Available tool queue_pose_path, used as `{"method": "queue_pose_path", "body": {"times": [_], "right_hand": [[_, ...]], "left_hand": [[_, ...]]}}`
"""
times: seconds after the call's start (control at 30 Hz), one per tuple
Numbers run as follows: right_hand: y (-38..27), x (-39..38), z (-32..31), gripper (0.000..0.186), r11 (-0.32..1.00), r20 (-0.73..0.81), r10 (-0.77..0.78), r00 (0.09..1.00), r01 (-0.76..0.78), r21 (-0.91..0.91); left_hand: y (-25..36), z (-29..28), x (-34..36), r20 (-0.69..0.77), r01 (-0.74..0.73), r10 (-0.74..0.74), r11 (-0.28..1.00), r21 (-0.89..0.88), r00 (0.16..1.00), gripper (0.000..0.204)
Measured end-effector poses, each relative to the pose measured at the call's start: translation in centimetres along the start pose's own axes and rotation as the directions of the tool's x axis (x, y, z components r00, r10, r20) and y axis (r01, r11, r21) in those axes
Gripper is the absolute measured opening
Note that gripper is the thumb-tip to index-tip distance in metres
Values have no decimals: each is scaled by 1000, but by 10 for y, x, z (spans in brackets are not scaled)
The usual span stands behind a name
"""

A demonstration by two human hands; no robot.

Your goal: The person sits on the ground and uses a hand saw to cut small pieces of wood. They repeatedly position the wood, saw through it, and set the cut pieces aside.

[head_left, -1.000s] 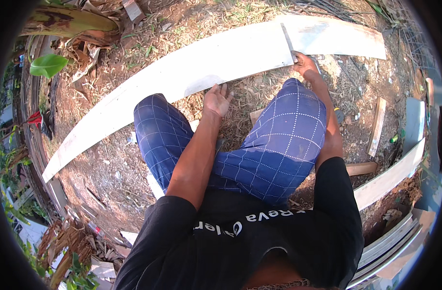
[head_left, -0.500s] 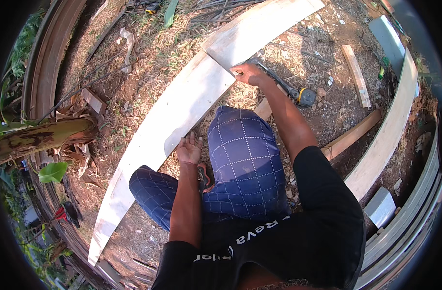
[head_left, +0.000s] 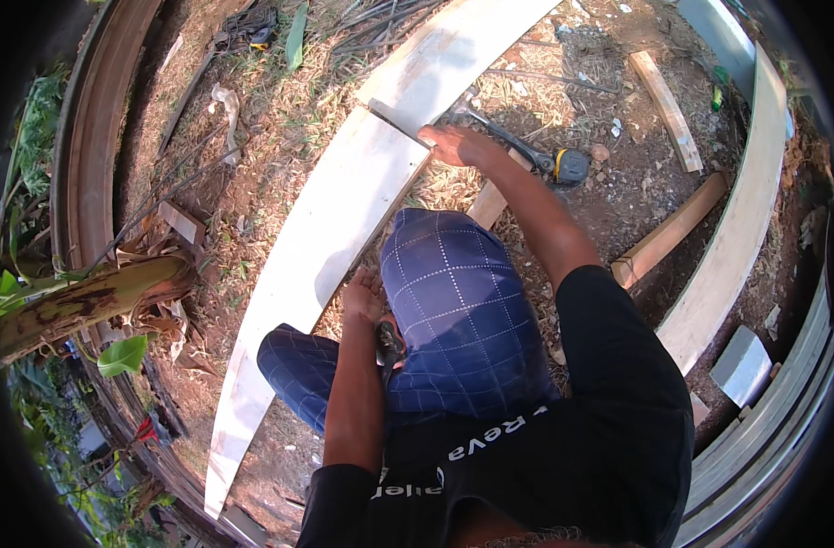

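Note:
A long curved white board (head_left: 307, 237) lies diagonally on the ground, its upper end beside a second pale panel (head_left: 435, 46) at a dark seam. My right hand (head_left: 449, 144) grips the board's corner at this seam, fingers curled round the edge. My left hand (head_left: 364, 292) is palm up at the board's near edge, beside my knee, with its fingers loosely apart. A hammer (head_left: 513, 142) and a black-and-yellow tape measure (head_left: 570, 166) lie beyond my right forearm. A red-and-black tool (head_left: 389, 341), partly hidden, sits between my legs.
Short timber pieces (head_left: 661, 105), a long curved plank (head_left: 718, 274) and stacked boards (head_left: 773, 393) lie at the right. A plant trunk (head_left: 97, 297) juts in from the left, near bent brown strips (head_left: 97, 137). Dark rods (head_left: 371, 27) lie at the top.
The view has swung round, so the long board appears steeper and the tape measure has come into clear sight. Both hands remain at the board's near edge, the right one at the seam.

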State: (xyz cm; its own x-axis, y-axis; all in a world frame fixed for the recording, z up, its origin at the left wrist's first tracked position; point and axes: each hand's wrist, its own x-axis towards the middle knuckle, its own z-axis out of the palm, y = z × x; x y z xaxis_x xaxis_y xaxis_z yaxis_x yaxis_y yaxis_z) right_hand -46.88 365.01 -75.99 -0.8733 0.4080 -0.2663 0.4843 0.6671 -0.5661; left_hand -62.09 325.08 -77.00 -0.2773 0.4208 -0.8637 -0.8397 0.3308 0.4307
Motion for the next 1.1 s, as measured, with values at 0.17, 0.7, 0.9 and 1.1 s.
{"method": "queue_pose_path", "body": {"times": [0.17,0.7,0.9,1.1], "right_hand": [[8,5,19,52,993,-125,-110,986,103,-62],[1,-15,1,45,979,16,-70,997,72,-193],[1,-36,7,56,967,10,-102,995,101,-234],[-29,-51,-2,49,982,33,63,997,-56,-181]], "left_hand": [[-13,43,-21,79,-324,324,831,452,943,33],[46,207,-14,369,-497,482,168,851,795,57],[34,213,1,503,-492,611,-204,846,612,61],[36,227,33,544,-239,551,-529,814,633,44]]}}
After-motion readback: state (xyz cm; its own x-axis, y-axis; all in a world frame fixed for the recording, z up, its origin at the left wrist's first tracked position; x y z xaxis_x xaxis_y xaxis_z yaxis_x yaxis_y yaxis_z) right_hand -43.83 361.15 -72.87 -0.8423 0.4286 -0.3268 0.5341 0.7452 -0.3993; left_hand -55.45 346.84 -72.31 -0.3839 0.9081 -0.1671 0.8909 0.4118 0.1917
